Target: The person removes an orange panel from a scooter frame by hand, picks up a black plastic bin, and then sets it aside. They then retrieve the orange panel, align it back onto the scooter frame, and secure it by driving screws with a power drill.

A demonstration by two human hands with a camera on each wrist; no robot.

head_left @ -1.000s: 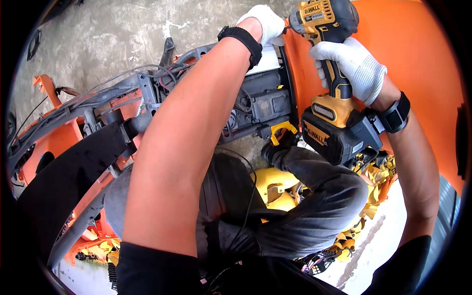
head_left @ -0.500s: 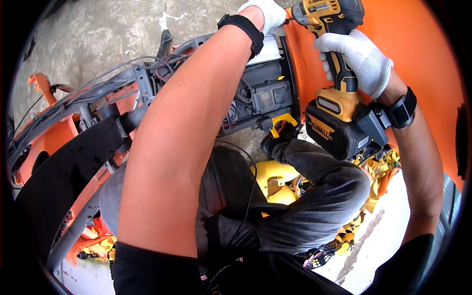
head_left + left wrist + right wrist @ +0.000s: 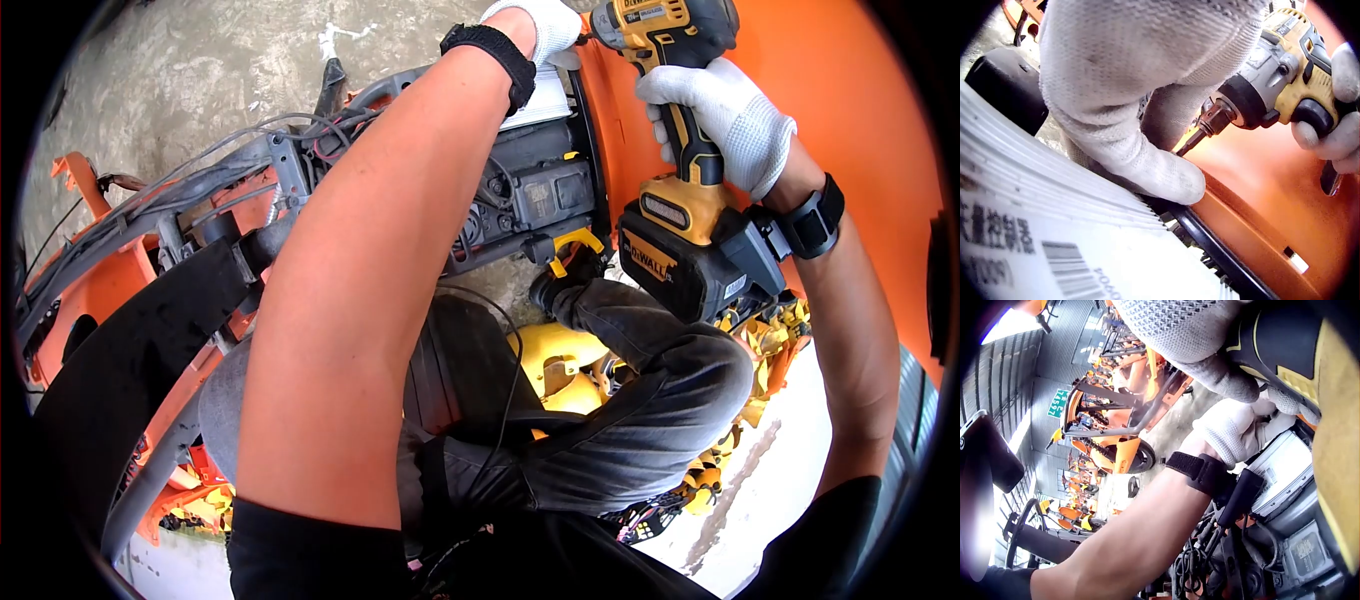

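Observation:
A yellow-and-black power driver (image 3: 675, 200) is gripped by my gloved right hand (image 3: 722, 120), its battery low and its nose toward the left. Seen from the left wrist, the driver's bit (image 3: 1192, 140) reaches the rim of the orange panel (image 3: 1254, 219), between the fingers of my gloved left hand (image 3: 1141, 81). Those fingers are curled over the rim beside the bit tip; any small part under them is hidden. Next to the left hand lies a white ribbed box (image 3: 1116, 256) with a printed label, also visible in the right wrist view (image 3: 1282, 469).
Grey frame tubes and cables (image 3: 290, 165) run to the left. Below the white box are a black unit (image 3: 550, 200) and a yellow bracket (image 3: 577, 240). The person's bent leg (image 3: 640, 430) is underneath. Orange vehicles (image 3: 1125, 453) stand behind in the right wrist view.
The head view has shifted slightly, moving the machine and driver a little upward in it. Both hands keep about the same places at the panel rim and driver handle.

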